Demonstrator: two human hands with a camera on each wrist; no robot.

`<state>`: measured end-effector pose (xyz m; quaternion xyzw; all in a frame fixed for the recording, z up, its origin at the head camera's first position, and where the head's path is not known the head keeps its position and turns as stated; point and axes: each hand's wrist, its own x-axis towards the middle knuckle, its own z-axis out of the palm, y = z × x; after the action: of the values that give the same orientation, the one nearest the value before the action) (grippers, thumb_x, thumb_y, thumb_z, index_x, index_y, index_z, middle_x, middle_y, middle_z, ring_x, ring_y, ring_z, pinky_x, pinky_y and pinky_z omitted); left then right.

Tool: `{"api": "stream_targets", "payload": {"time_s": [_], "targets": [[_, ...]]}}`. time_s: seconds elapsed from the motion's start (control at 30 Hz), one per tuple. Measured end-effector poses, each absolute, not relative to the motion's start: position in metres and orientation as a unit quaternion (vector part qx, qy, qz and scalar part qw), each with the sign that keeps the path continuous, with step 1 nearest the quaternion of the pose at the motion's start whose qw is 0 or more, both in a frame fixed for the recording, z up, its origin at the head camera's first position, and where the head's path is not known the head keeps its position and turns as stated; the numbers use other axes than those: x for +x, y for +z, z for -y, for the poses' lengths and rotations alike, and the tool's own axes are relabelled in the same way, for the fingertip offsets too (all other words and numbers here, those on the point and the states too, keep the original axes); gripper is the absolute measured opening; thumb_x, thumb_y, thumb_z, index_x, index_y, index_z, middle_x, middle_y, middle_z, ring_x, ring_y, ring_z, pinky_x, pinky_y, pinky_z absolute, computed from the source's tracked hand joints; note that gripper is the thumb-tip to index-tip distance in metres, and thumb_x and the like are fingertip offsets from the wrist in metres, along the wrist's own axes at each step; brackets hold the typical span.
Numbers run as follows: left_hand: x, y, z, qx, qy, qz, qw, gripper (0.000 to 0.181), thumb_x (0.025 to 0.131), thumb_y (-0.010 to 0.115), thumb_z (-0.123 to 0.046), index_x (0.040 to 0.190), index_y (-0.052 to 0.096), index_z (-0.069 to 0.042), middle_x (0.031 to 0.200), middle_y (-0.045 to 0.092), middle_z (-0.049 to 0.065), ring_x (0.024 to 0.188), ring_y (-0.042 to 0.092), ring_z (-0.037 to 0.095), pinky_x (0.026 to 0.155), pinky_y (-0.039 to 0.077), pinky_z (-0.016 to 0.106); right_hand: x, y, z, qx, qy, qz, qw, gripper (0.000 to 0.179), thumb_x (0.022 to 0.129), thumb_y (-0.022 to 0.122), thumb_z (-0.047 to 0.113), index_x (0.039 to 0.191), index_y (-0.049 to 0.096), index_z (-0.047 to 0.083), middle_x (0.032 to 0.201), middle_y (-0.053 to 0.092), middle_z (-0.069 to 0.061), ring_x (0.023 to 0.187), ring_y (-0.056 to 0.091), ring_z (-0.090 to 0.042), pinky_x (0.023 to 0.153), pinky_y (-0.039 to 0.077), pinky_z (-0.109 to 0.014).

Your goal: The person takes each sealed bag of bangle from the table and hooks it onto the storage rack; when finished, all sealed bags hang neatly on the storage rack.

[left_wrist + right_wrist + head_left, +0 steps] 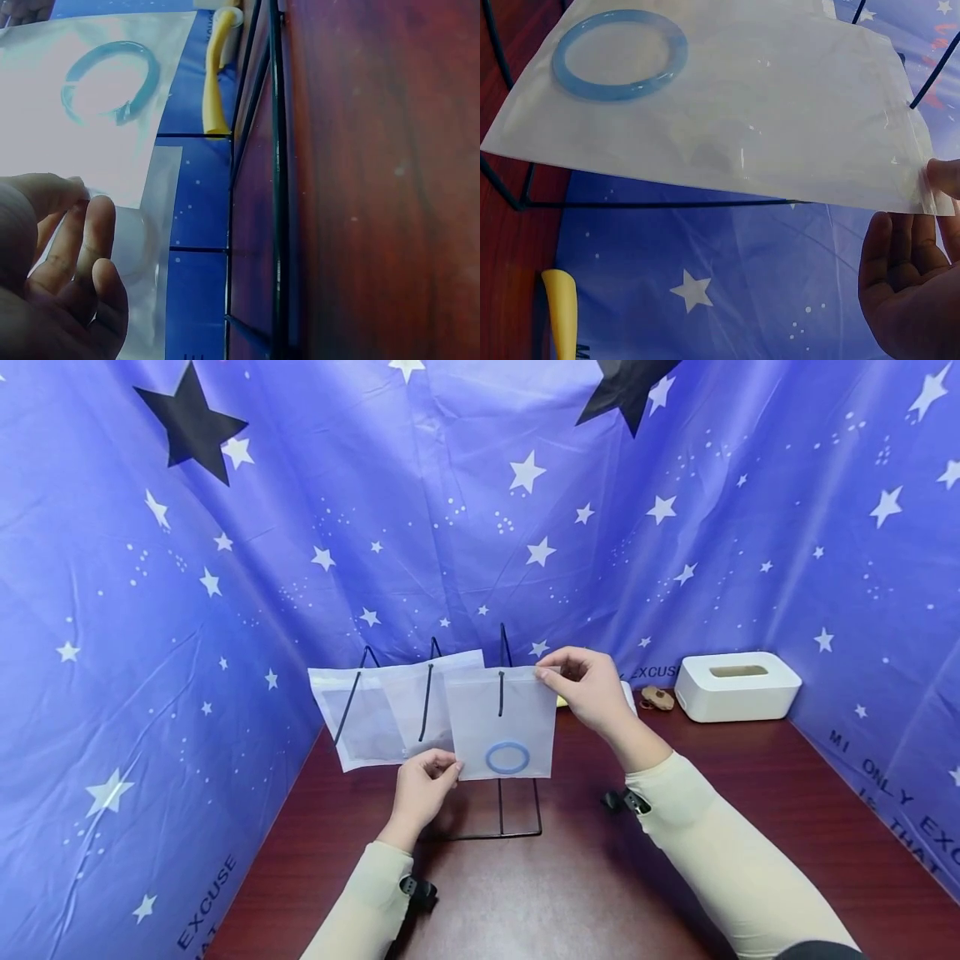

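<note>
A translucent white pouch (476,718) hangs from the right hook of a black wire rack (501,806). Inside its lower part shows a blue ring-shaped bangle (507,758). My right hand (592,689) pinches the pouch's upper right corner between thumb and finger. The lower left corner is pinched by my left hand (422,789); the left wrist view shows its other fingers (97,232) loosely curled. Two more pouches hang on the rack to the left, a middle pouch (408,693) and a leftmost pouch (360,718); their contents are unclear.
At the back right of the dark red table (600,877) stands a white tissue box (738,687). Beside it lies a small brown object (657,697). A yellow object (216,82) sits behind the rack. Starry blue cloth (465,527) encloses the table.
</note>
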<state>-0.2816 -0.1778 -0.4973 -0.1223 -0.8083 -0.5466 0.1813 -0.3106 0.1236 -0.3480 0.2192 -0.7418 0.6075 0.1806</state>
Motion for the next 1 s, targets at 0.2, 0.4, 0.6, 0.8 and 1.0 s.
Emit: {"api": "stream_targets", "payload": {"time_s": [0.2,0.4,0.6,0.8,1.0], "targets": [[-0.288,-0.493,0.174,-0.103,-0.552,0.806,0.185,0.005,0.093,0.081,-0.013,0.094,0.079,-0.009,0.078,0.076,0.001,0.06,0.069,0.014,0.059,0.055,0.026,-0.325,-0.344,-0.125,0.217,0.592,0.755,0.18,0.014,0.095,0.08,0.015,0.104,0.08,0.005,0.092,0.074,-0.013,0.072,0.06,-0.018,0.063,0.048,-0.026],[-0.292,-0.49,0.169,-0.073,-0.556,0.809,0.178,0.003,0.093,0.081,-0.013,0.095,0.08,-0.01,0.08,0.075,0.002,0.065,0.072,0.028,0.06,0.056,0.027,-0.337,-0.34,-0.125,0.208,0.58,0.768,0.174,0.014,0.094,0.081,0.02,0.101,0.08,0.007,0.1,0.077,-0.009,0.075,0.061,-0.017,0.065,0.049,-0.027],[-0.299,-0.49,0.162,-0.063,-0.547,0.814,0.185,0.006,0.094,0.081,-0.014,0.096,0.081,-0.009,0.082,0.076,0.001,0.066,0.073,0.029,0.061,0.057,0.028,-0.346,-0.337,-0.125,0.204,0.569,0.776,0.181,0.015,0.094,0.081,0.022,0.101,0.08,0.009,0.087,0.074,-0.008,0.073,0.06,-0.02,0.065,0.048,-0.03],[-0.309,-0.494,0.16,-0.072,-0.532,0.819,0.201,0.004,0.094,0.081,-0.013,0.094,0.081,-0.01,0.077,0.074,-0.001,0.061,0.07,0.02,0.058,0.056,0.029,-0.353,-0.335,-0.124,0.194,0.569,0.778,0.184,0.013,0.094,0.08,0.019,0.1,0.08,0.007,0.078,0.069,-0.005,0.068,0.057,-0.017,0.062,0.046,-0.028],[-0.313,-0.495,0.159,-0.072,-0.53,0.82,0.204,0.004,0.094,0.081,-0.014,0.093,0.08,-0.01,0.076,0.073,-0.001,0.059,0.069,0.017,0.058,0.056,0.029,-0.357,-0.333,-0.122,0.191,0.57,0.778,0.183,0.013,0.094,0.08,0.017,0.099,0.08,0.005,0.072,0.063,-0.006,0.064,0.052,-0.015,0.056,0.042,-0.027]]}}
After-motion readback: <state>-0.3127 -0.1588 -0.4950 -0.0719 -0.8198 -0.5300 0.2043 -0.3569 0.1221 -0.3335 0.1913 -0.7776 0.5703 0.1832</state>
